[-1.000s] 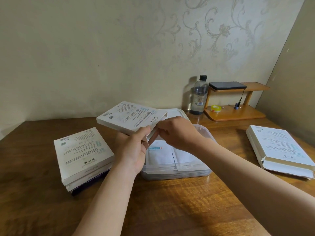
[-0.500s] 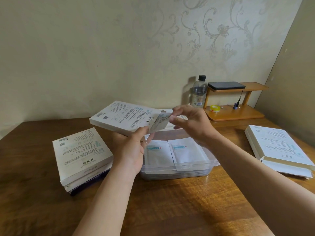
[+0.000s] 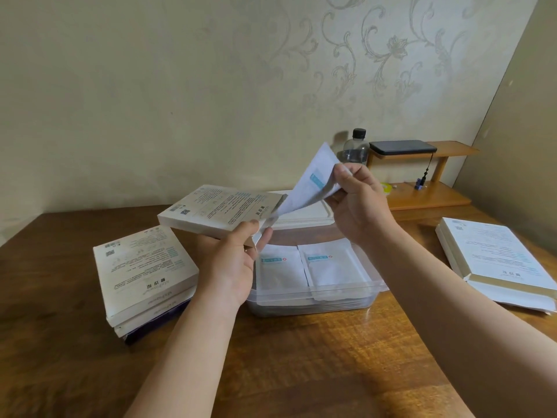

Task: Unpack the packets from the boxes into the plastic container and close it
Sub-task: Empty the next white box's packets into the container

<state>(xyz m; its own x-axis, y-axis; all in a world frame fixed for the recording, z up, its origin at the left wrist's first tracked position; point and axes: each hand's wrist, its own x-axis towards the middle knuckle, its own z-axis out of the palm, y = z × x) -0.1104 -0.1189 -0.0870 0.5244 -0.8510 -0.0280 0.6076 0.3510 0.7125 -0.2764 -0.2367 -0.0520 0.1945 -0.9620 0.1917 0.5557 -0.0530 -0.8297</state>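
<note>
Pinching the upper edge of a white packet (image 3: 313, 182) between thumb and curled fingers, the right hand (image 3: 358, 203) holds it tilted upward, its lower end at the open end of the box (image 3: 217, 209). The left hand (image 3: 232, 267) grips that box from below, thumb on the near edge and fingers underneath. Just below both sets of fingertips sits the plastic container (image 3: 313, 300), with two packets (image 3: 280, 267) lying flat side by side inside. Its lid (image 3: 304, 212) lies beyond the right fingers. The pinched packet may be several layers, so a loose pinch could drop one outside the container. Tipping the box could spill any remaining packets.
</note>
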